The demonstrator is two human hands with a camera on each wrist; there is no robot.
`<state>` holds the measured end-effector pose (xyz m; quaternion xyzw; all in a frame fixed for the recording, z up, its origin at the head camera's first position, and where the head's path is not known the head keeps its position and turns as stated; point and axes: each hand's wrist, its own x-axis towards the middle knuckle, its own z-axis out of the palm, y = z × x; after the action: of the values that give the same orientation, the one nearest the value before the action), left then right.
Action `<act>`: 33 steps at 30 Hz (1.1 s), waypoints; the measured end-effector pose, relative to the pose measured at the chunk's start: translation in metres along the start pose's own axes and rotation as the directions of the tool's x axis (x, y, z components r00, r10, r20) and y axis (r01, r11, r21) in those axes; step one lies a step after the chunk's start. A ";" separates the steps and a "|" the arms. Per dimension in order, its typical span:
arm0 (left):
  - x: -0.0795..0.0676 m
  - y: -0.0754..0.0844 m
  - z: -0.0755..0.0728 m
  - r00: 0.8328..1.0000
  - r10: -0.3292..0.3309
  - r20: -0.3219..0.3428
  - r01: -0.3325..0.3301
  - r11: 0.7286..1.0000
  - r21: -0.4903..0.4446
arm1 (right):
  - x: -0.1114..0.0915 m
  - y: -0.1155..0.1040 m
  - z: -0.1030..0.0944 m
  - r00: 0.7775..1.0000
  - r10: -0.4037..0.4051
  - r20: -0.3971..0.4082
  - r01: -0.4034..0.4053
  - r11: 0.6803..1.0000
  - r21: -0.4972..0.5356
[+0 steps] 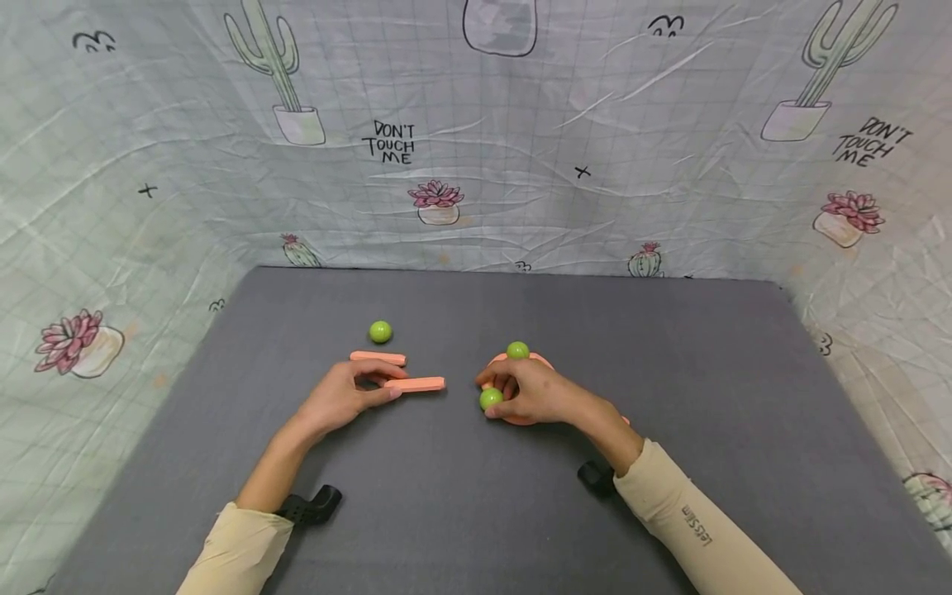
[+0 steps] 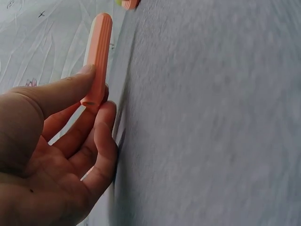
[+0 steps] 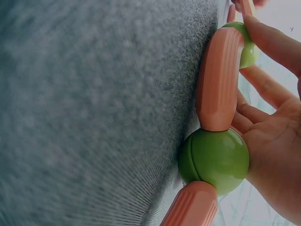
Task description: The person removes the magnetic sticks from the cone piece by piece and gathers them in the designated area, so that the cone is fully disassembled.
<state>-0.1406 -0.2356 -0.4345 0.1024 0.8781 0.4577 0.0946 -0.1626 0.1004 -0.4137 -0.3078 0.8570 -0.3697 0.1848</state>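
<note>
My left hand (image 1: 336, 403) pinches a straight orange ridged rod (image 1: 422, 384) by its left end, between thumb and fingers; the left wrist view shows the rod (image 2: 99, 52) raised off the surface. To the right, my right hand (image 1: 541, 390) holds a green ball (image 1: 491, 399) between thumb and fingers. This ball belongs to an assembly of curved orange pieces (image 1: 519, 421) and green balls, partly hidden under the hand. Another green ball (image 1: 517, 350) sits at its far side. Close up, a curved orange piece (image 3: 218, 80) meets a green ball (image 3: 214, 160).
A second orange rod (image 1: 378, 359) lies just beyond my left fingers. Behind it stands a loose green ball (image 1: 381, 332). An orange tip (image 1: 625, 420) shows beside my right wrist. The grey tabletop (image 1: 476, 512) ends at a patterned cloth backdrop (image 1: 506, 223).
</note>
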 end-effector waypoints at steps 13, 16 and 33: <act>-0.004 -0.012 -0.022 0.999 0.014 0.031 -0.013 0.999 -0.034 | 0.000 -0.002 -0.002 1.000 0.027 0.001 -0.027 1.000 0.015; -0.005 -0.014 -0.025 1.000 0.010 0.026 -0.009 0.999 -0.030 | 0.000 -0.002 -0.002 1.000 0.029 0.007 -0.029 0.999 0.022; -0.012 -0.024 -0.041 0.990 -0.127 -0.061 0.134 0.983 0.124 | -0.001 0.001 -0.002 1.000 -0.021 0.020 0.020 0.999 0.038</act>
<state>-0.1422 -0.2841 -0.4300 0.0383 0.9125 0.3962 0.0941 -0.1629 0.1026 -0.4129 -0.3167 0.8447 -0.3846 0.1954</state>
